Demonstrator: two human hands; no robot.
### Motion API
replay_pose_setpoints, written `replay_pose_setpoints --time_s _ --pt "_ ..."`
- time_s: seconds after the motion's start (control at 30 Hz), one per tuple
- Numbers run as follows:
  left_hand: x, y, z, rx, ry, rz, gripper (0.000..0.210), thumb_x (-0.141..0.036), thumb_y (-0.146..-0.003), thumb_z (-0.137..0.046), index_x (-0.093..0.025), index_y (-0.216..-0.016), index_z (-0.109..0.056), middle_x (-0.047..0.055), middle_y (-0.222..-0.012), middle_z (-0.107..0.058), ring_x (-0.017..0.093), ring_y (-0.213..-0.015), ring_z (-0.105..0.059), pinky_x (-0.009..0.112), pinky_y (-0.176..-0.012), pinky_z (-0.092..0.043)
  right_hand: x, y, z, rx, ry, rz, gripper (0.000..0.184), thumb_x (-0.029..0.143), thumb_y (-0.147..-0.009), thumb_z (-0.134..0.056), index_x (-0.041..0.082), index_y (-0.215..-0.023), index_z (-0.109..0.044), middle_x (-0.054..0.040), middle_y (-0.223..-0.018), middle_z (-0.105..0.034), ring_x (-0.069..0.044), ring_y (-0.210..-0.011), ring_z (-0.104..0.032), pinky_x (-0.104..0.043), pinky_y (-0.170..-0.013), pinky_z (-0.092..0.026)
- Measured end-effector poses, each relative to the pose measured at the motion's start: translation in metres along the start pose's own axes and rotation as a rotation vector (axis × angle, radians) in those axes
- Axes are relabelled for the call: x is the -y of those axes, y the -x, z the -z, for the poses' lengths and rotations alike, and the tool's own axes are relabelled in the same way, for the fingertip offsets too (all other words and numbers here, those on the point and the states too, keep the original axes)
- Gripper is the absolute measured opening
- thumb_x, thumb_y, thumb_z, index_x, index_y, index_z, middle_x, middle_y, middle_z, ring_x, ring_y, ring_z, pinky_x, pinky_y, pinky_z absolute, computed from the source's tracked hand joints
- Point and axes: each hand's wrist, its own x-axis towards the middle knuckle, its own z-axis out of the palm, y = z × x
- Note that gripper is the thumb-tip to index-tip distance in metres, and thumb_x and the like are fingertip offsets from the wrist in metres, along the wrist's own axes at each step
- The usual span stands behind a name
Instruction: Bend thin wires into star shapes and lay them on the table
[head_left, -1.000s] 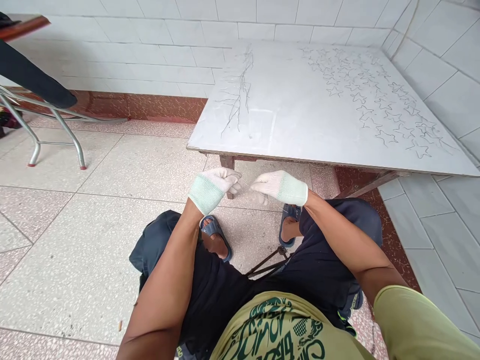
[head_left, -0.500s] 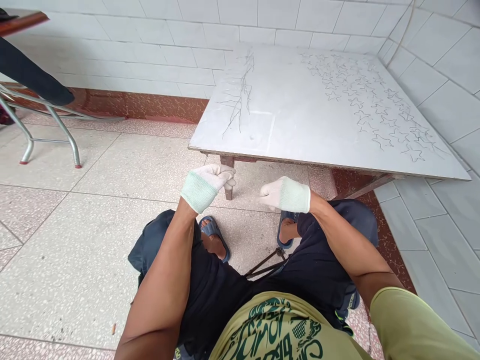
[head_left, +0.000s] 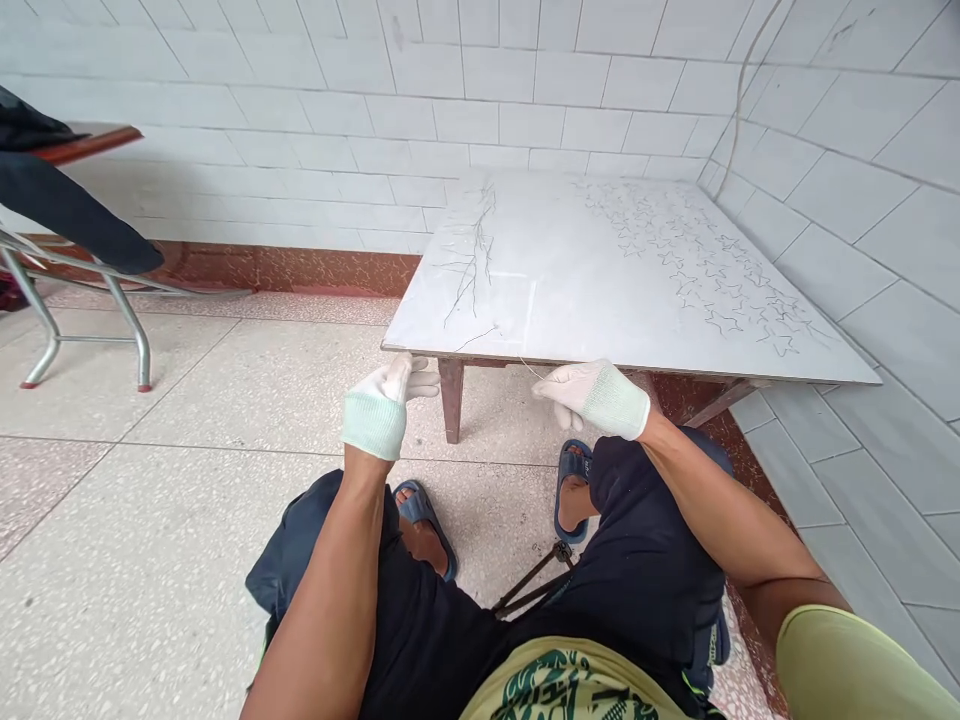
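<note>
My right hand [head_left: 577,392], in a white glove with a mint cuff, pinches a thin wire [head_left: 528,367] below the table's front edge. The wire's light end sticks up and left from the fingertips. A darker thin length of wire [head_left: 477,338] shows over the board's front edge; I cannot tell if it is the same piece. My left hand [head_left: 396,390], gloved alike, hovers by the table's front left corner with its fingers stretched to the right and apart. Nothing shows clearly between them. Several wire stars [head_left: 724,320] and loose straight wires [head_left: 474,262] lie on the white board [head_left: 577,290].
The board rests on a table with a brown wooden leg [head_left: 451,400]. Tiled walls [head_left: 499,128] meet behind it. At the left stand a metal-legged stool [head_left: 120,325] and a red-edged tabletop [head_left: 97,143], with a person's dark-clad limb. A dark folding frame [head_left: 529,583] is between my legs.
My left hand has moved left and its fingers have straightened. The right hand has turned, and a wire shows from its fingertips. The camera view has tilted up.
</note>
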Motion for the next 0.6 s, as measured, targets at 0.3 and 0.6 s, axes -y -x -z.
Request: replay_pose_setpoints --time_s 0.3,0.6 --pt "-0.017 0.01 -0.019 0.219 -0.387 0.148 0.043 -0.054 -0.1 -0.052 -0.018 -0.102 -0.076 0.011 -0.097 -0.086 0.027 -0.093 -0.082 0.039 -0.09 -0.063 0.038 -0.125 0.108 -0.271 0.05 -0.064 0.028 0.038 -0.102 -0.067 0.016 -0.087 -0.074 -0.0034 -0.061 -0.072 -0.014 -0.048 -0.064 -0.026 -0.056 -0.051" --pt "-0.012 0.021 -0.039 0.439 -1.017 0.116 0.037 -0.028 -0.11 -0.05 -0.029 -0.136 -0.075 0.005 -0.135 -0.08 0.024 -0.121 -0.077 0.03 -0.107 -0.054 0.045 -0.307 0.165 -0.33 0.23 -0.336 0.028 0.031 -0.106 -0.063 0.012 -0.086 -0.07 -0.0078 -0.056 -0.067 -0.02 -0.052 -0.064 -0.032 -0.064 -0.055"
